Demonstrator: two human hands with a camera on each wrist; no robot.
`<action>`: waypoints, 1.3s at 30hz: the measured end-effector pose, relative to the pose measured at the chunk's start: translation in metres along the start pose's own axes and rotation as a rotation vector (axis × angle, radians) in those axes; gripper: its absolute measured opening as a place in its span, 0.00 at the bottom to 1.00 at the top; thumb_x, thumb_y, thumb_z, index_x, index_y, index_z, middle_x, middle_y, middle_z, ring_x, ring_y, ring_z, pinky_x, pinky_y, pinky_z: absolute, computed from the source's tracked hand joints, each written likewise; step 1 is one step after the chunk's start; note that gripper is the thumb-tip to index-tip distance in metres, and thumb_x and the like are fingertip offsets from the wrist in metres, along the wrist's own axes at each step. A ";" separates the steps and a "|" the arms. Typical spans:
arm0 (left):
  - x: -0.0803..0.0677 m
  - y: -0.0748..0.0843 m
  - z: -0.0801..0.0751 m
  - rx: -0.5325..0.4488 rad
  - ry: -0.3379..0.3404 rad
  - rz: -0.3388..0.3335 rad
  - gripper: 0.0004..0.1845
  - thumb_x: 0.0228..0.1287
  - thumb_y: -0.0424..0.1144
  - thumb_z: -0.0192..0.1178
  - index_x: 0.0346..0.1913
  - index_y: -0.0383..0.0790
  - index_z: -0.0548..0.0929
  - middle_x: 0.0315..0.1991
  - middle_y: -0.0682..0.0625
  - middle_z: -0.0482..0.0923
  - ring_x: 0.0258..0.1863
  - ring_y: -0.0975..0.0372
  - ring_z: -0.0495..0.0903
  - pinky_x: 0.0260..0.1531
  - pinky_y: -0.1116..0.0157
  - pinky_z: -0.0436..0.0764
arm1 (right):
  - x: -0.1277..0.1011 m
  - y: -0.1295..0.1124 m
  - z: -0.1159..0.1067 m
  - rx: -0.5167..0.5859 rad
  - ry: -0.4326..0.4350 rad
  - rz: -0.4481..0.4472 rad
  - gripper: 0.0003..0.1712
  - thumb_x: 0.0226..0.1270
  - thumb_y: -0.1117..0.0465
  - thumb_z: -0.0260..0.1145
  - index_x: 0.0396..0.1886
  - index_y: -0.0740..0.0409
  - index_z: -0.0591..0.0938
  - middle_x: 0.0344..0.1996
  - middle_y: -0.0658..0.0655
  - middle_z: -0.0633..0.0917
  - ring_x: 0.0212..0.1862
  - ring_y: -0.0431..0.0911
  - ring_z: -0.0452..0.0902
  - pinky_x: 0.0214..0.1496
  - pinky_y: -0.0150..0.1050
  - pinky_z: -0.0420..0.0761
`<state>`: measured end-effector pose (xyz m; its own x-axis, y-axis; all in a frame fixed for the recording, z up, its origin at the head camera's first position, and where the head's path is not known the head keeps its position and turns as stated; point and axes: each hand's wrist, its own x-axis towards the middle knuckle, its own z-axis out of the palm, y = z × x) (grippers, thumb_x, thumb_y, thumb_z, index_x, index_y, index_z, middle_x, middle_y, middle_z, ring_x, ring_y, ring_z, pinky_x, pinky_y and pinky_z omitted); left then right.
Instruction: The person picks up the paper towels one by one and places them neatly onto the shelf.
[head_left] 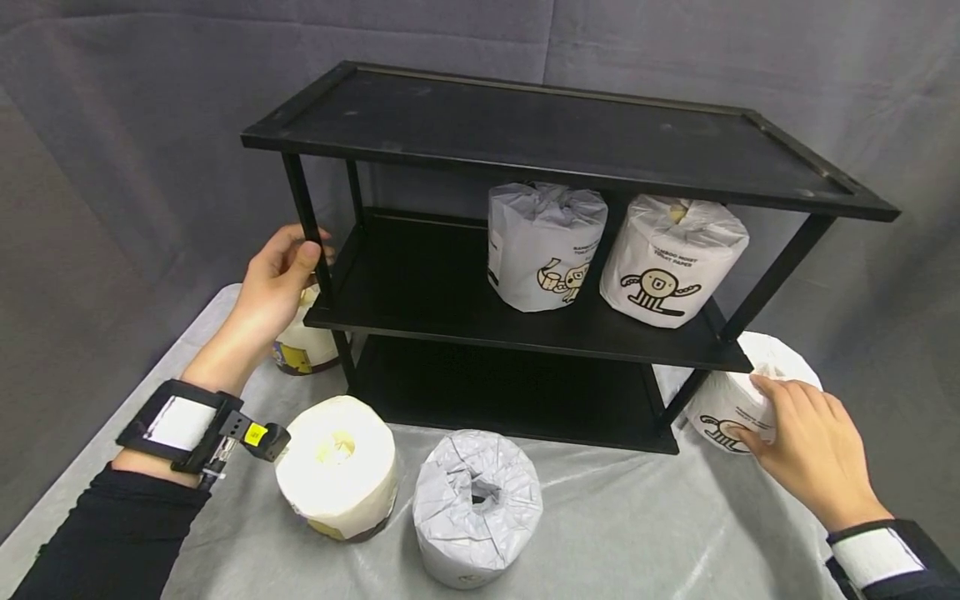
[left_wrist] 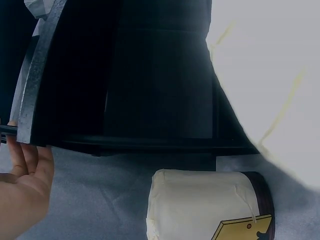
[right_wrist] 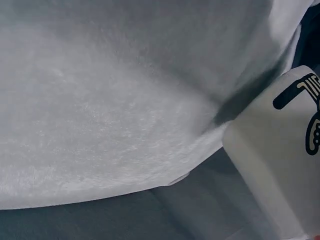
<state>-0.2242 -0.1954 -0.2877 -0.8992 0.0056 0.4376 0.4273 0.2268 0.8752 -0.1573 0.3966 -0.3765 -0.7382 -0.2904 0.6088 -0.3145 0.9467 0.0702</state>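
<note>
My left hand [head_left: 273,287] grips the left front post [head_left: 303,200] of a black shelf rack [head_left: 525,125], thumb in front. In the left wrist view its fingers [left_wrist: 37,162] curl at the rack's frame. At the rack's right end, my right hand [head_left: 813,433] holds a white-wrapped toilet paper roll [head_left: 780,358], thumb on the printed front, fingers over its upper part. The right wrist view shows this roll [right_wrist: 270,145] close up, near the table edge; the hand is almost out of that view. Two wrapped rolls [head_left: 547,250] [head_left: 675,267] stand on the middle shelf.
A cream roll [head_left: 337,467] and a wrapped roll [head_left: 480,508] stand on the grey cloth [head_left: 622,500] before the rack. Another roll [head_left: 303,337] with a yellow and brown print sits behind my left forearm. Grey curtains [head_left: 187,100] hang behind.
</note>
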 end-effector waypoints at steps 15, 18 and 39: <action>0.000 0.001 0.000 0.006 0.000 0.002 0.12 0.69 0.45 0.48 0.51 0.49 0.74 0.39 0.56 0.76 0.42 0.66 0.72 0.42 0.69 0.70 | -0.022 -0.047 -0.045 0.025 0.082 -0.017 0.49 0.58 0.24 0.42 0.48 0.65 0.76 0.39 0.63 0.79 0.44 0.58 0.71 0.48 0.50 0.64; 0.000 0.001 0.000 0.007 -0.001 -0.004 0.13 0.69 0.46 0.47 0.51 0.48 0.74 0.39 0.58 0.76 0.42 0.66 0.73 0.41 0.69 0.70 | -0.027 -0.055 -0.051 0.038 0.090 -0.040 0.48 0.59 0.25 0.43 0.47 0.66 0.76 0.39 0.62 0.79 0.43 0.58 0.71 0.48 0.50 0.64; 0.000 -0.001 0.001 0.021 0.011 0.008 0.12 0.70 0.43 0.48 0.51 0.45 0.74 0.39 0.54 0.75 0.34 0.66 0.69 0.35 0.69 0.68 | -0.029 -0.122 -0.077 0.132 0.213 -0.180 0.42 0.60 0.29 0.49 0.42 0.67 0.79 0.36 0.63 0.80 0.38 0.59 0.72 0.65 0.24 0.50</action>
<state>-0.2249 -0.1948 -0.2882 -0.8947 -0.0036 0.4466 0.4320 0.2471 0.8674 -0.0516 0.3002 -0.3417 -0.5260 -0.4028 0.7490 -0.5139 0.8523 0.0975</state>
